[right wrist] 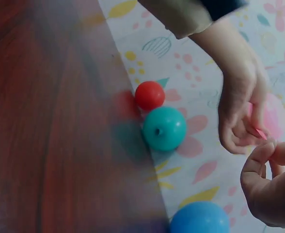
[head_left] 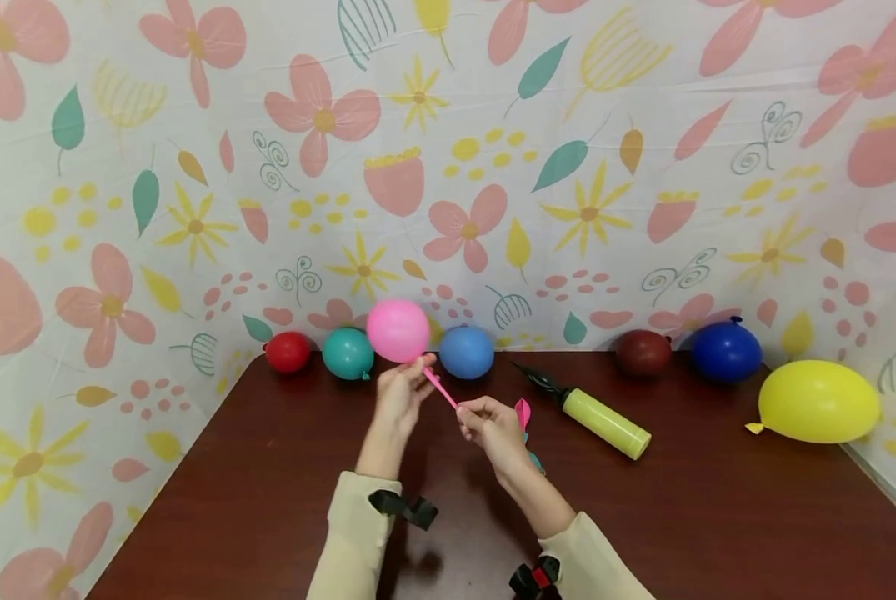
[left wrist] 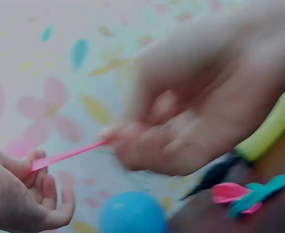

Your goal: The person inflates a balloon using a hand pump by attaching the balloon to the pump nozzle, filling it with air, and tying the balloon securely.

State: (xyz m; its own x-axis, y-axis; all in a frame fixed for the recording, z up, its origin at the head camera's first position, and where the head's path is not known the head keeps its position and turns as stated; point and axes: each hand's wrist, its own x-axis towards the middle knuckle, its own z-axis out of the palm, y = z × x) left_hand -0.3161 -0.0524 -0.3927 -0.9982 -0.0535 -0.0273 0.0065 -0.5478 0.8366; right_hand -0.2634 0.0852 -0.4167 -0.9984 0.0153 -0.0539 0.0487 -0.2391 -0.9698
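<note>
A small inflated pink balloon (head_left: 398, 331) is held up above the table, its neck (head_left: 440, 388) stretched into a thin strip. My left hand (head_left: 401, 400) pinches that neck close to the balloon's body. Lower and to the right, my right hand (head_left: 493, 429) pinches the far end of the neck between thumb and fingertips. In the left wrist view the stretched neck (left wrist: 70, 156) runs between both hands, and the right hand (left wrist: 181, 116) is blurred. In the right wrist view the balloon (right wrist: 273, 116) is partly hidden behind the left hand (right wrist: 242, 107).
Along the back edge sit red (head_left: 287, 352), teal (head_left: 347, 353), light blue (head_left: 467, 352), maroon (head_left: 643, 352) and dark blue (head_left: 726, 352) balloons. A yellow balloon (head_left: 819, 402) lies far right. A yellow-green hand pump (head_left: 605, 422) and uninflated pink and teal balloons (left wrist: 263, 191) lie near my right hand.
</note>
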